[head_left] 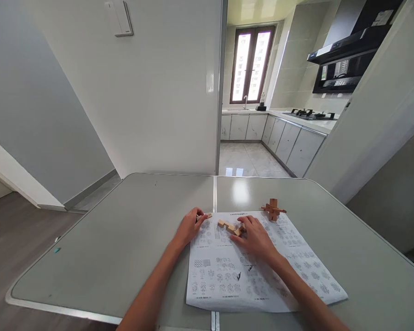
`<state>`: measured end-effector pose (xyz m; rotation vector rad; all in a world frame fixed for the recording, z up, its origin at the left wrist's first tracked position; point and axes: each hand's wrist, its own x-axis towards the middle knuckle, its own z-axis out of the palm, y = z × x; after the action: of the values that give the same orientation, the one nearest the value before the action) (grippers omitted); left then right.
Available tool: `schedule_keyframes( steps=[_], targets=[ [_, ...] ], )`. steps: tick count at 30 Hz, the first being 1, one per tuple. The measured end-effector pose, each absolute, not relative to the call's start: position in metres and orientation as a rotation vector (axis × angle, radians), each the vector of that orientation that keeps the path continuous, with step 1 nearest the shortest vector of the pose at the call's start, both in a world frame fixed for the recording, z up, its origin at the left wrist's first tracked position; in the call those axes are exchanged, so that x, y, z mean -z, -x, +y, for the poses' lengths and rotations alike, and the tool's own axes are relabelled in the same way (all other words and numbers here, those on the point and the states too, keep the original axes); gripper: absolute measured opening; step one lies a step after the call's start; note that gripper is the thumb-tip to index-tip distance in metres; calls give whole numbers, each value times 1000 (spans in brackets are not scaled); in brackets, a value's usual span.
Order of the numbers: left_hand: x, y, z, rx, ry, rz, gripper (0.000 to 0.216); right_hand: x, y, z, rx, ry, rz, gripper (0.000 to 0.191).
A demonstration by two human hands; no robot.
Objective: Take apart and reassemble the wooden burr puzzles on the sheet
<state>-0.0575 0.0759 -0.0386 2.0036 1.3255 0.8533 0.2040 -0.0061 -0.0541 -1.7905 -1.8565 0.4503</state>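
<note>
At the far left corner of a printed instruction sheet (214, 294), my left hand (189, 226) is closed, its thumb and fingers pinching a small light wooden puzzle piece (209, 215). My right hand (257, 236) lies over the sheet with curved fingers, thumb and fingertips gripping another wooden puzzle piece (239, 231). That piece is partly hidden by the fingers. Touching or very near it on the left is a notched wooden puzzle piece (225, 225). A darker, cross-shaped assembled wooden puzzle (273, 210) stands at the sheet's far right edge.
The sheet lies across the seam (215, 193) of a grey-green table (106, 248) with a metal edge. A small teal bit (57, 250) lies near the table's left edge. Beyond are a white wall (165, 92) and a kitchen with cabinets (239, 126) and a gas stove (310, 114).
</note>
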Motion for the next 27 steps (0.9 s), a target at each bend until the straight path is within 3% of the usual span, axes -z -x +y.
schedule_keyframes(
  steps=[5,10,17,27],
  targets=[
    [43,53,82,-1015,-1732,1290,44,52,-225,-5,-621,1770,-1926,39],
    [47,51,89,-1034,-1593,1248,61,48,-243,-3,-799,1734,-1968,52],
    [41,50,84,-1049,-1231,936,60,45,-249,-1,-771,1713,-1985,12],
    [38,48,79,-972,-1027,742,39,19,-231,-3,-1038,1404,-1566,41]
  ],
)
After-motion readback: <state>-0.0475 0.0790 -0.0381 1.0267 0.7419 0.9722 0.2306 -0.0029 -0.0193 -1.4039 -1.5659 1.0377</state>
